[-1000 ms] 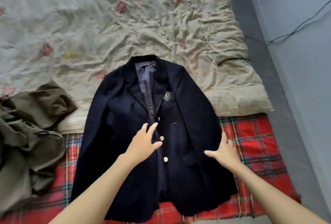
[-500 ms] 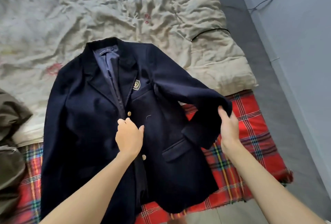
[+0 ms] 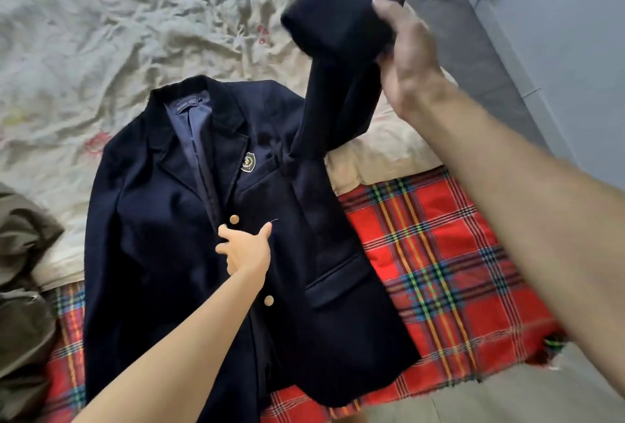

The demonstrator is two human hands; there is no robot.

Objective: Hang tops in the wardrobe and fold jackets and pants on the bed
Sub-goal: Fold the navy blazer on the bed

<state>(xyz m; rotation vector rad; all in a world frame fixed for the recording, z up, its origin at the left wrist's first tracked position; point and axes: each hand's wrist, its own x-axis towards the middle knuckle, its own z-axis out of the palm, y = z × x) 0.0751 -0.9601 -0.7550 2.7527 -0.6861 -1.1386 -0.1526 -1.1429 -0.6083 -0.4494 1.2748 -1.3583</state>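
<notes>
The right hand (image 3: 407,50) has lifted the jacket (image 3: 189,253) sleeve (image 3: 338,60) from beside the plaid blanket (image 3: 439,253) high above the bed (image 3: 101,33); the left hand (image 3: 247,248) now presses flat beneath the top button (image 3: 234,219).

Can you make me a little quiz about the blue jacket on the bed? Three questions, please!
1. True or false: the right hand holds a sleeve of the navy jacket up above the bed.
2. What lies under the jacket's lower part? A) red plaid blanket B) plain green towel C) yellow striped rug
3. Fill in: the left hand rests on the jacket front between two gold ____.

Key: 1 true; 2 A; 3 buttons.
</notes>
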